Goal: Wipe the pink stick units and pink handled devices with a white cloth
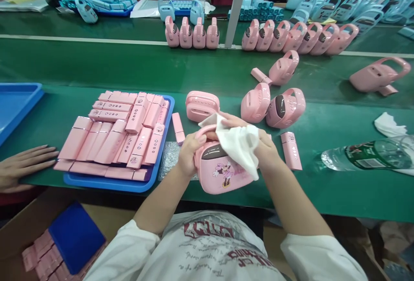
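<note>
A pink handheld speaker (210, 177) with a dark window and a cartoon mouse print is held up near the bench's front edge. My left hand (190, 154) is closed round its handle side. A white cloth (239, 143) lies over the speaker's upper right, gripped in my right hand (263, 145), whose fingers are partly hidden by it. Just beyond stands another pink speaker (202, 105), with two more pink speakers (255, 103) to its right. Small pink microphones (178, 128) lie loose on either side of my hands.
On the left, a blue tray (165, 132) is piled with pink microphones. Another person's hand (29, 167) rests beside it. A plastic bottle (371, 154) lies on the right. Rows of pink speakers (278, 36) and blue speakers stand behind, beside a metal post (235, 9).
</note>
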Tool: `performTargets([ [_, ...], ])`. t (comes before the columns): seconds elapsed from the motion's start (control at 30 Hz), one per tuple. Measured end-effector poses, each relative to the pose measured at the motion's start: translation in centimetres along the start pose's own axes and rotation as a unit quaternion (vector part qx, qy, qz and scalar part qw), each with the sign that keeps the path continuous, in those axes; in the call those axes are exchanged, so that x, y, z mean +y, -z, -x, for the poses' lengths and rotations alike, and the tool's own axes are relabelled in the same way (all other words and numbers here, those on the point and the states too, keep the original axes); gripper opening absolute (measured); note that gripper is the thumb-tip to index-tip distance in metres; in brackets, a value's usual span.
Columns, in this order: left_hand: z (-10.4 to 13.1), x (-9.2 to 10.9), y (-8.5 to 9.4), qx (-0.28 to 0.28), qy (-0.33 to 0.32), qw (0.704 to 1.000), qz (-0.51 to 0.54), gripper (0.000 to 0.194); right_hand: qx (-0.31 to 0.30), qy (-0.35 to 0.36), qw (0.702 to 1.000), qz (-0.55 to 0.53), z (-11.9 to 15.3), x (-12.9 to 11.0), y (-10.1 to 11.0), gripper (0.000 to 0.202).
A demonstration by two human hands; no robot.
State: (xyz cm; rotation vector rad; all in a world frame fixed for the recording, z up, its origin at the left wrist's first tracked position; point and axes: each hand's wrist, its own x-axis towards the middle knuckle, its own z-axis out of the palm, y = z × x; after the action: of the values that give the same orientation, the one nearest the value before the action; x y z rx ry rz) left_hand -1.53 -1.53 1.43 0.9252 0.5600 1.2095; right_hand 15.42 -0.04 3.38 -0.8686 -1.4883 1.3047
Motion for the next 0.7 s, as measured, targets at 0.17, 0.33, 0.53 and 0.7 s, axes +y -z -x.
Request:
performTargets([
  [0.17, 0.3, -0.3, -0.3, -0.048, -0.005, 0.998, -0.048, 0.036, -0.049, 0.044, 0.995, 0.074, 0.2, 0.0, 0.9, 0.030],
  [0.33, -0.2, -0.5, 0.0, 0.006, -0.050, 0.998, -0.044, 0.037, 0.010, 0.110, 0.988, 0.104, 2.0, 2.6, 1.1, 0.036],
  [0.53, -0.3, -0.5, 0.0, 0.089, -0.094, 0.985, -0.119, 0.034, -0.033, 0.299, 0.916, 0.264, 2.8, 3.7, -1.4, 0.048],
  [0.7, -0.1, -0.5, -0.2, 0.084, -0.135, 0.984, -0.076, 0.037, 0.032, 0.272, 0.926, 0.258, 2.1, 3.5, -1.1, 0.048],
])
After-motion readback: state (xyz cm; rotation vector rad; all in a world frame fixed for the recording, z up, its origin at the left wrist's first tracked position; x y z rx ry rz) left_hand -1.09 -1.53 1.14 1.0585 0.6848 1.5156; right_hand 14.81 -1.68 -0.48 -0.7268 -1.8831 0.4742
